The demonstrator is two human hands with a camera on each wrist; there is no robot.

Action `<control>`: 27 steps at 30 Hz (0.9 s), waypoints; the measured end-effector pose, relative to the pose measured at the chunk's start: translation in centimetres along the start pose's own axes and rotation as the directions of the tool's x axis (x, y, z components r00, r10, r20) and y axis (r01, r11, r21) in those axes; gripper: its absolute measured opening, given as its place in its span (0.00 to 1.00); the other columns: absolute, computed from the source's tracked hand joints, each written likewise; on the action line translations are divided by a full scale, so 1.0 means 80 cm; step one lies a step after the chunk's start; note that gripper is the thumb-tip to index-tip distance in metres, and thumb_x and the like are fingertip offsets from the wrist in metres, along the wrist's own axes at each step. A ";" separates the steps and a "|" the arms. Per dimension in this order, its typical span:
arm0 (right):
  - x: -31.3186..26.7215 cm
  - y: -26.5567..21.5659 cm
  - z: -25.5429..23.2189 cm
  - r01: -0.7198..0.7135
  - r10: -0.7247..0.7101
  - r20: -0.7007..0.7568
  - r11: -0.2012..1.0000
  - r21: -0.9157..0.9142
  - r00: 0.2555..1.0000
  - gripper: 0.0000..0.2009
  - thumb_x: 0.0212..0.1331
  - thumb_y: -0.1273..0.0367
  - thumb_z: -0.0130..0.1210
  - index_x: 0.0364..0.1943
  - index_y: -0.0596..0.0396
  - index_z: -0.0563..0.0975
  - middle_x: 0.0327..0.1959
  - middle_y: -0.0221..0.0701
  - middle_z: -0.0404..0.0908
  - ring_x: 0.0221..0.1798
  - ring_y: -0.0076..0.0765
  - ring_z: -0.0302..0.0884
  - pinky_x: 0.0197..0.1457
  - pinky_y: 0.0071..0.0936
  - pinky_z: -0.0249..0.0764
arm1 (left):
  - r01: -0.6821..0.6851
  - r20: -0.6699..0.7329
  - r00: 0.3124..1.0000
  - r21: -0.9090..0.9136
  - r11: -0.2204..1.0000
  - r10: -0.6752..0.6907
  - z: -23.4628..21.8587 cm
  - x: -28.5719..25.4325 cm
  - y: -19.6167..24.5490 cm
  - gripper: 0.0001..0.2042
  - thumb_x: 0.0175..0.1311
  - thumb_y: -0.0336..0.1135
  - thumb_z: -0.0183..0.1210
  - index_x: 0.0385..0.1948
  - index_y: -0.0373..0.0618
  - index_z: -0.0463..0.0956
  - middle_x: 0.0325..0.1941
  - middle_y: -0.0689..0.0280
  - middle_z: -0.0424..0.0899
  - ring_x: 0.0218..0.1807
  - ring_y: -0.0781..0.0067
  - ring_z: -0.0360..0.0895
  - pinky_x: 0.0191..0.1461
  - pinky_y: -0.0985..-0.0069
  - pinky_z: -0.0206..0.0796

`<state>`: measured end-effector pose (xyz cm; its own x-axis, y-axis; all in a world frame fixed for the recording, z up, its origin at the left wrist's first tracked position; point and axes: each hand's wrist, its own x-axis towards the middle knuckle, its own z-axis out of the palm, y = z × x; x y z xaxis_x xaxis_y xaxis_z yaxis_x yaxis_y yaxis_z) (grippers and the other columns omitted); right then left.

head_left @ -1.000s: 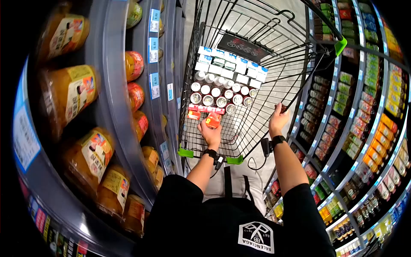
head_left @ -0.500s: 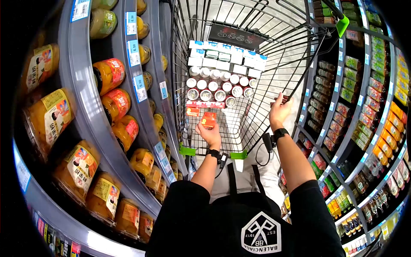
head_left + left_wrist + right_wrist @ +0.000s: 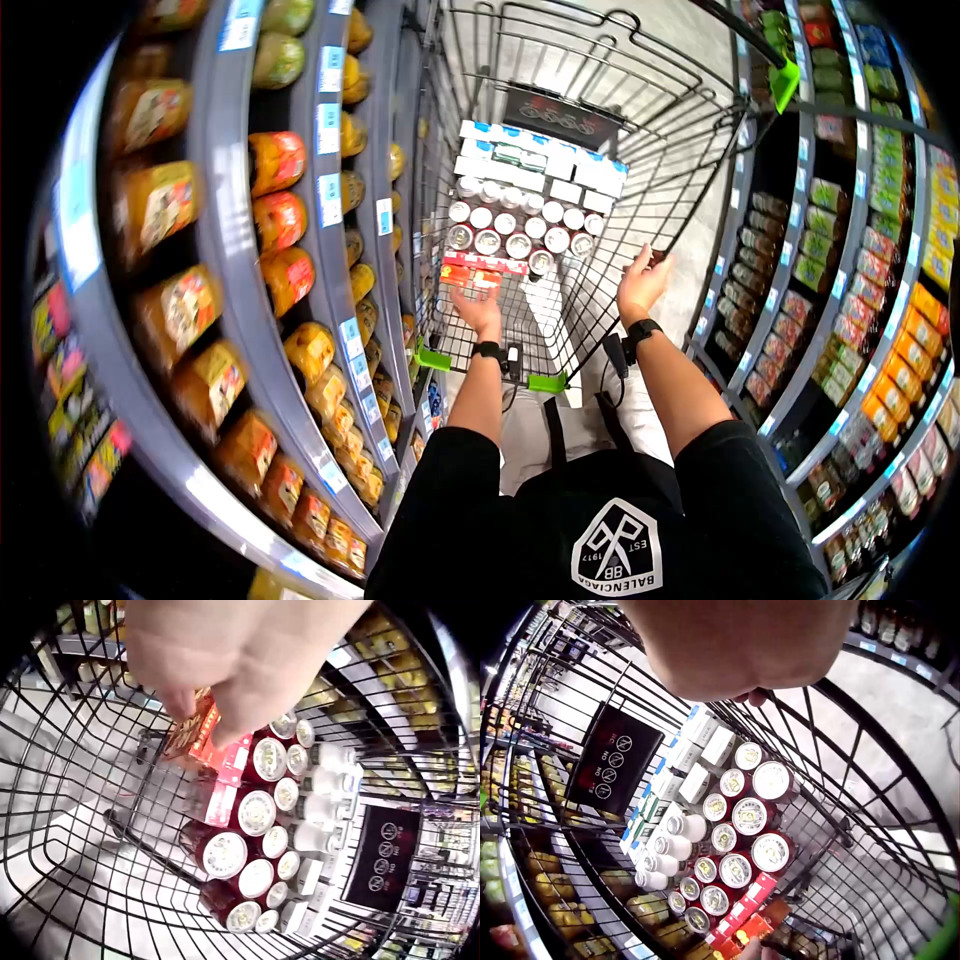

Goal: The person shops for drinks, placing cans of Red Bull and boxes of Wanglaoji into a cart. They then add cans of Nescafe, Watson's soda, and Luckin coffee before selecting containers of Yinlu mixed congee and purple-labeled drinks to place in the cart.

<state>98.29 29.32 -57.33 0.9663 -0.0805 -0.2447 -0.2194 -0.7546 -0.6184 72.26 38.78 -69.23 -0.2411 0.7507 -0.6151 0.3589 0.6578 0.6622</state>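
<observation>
In the cart, a row of red boxes lies on the near side of several upright cans. My left hand pinches a small red-orange box between thumb and fingers, right against that row. The left wrist view shows the box tilted, its far end hidden by the hand. At the cart's right side, my right hand grips the top rim. From the right wrist, the back of this hand covers most of the rim part held, with fingertips showing below.
White bottles and white-and-blue cartons stand beyond the cans, before a black sign panel. Shelves of jars rise close on the left; shelves of packaged drinks line the right.
My left hand has carried the red box forward from nearer the cart's handle end to the row of boxes. My right hand, looser half a second ago, is closed round the rim.
</observation>
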 end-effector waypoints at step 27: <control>0.063 -0.007 -0.016 0.879 -0.895 0.061 0.445 0.172 0.442 0.25 0.50 0.79 0.55 0.57 0.64 0.70 0.50 0.48 0.73 0.56 0.52 0.71 0.65 0.42 0.65 | -0.489 -0.580 0.439 0.486 0.724 0.686 -0.439 -0.491 0.204 0.16 0.61 0.31 0.64 0.51 0.45 0.79 0.61 0.58 0.78 0.62 0.50 0.76 0.63 0.60 0.72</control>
<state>103.42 28.50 -57.24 0.6151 0.6793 0.4001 0.7280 -0.2946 -0.6191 55.90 22.18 -19.26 -0.3826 0.8164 0.4325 0.8161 0.0793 0.5724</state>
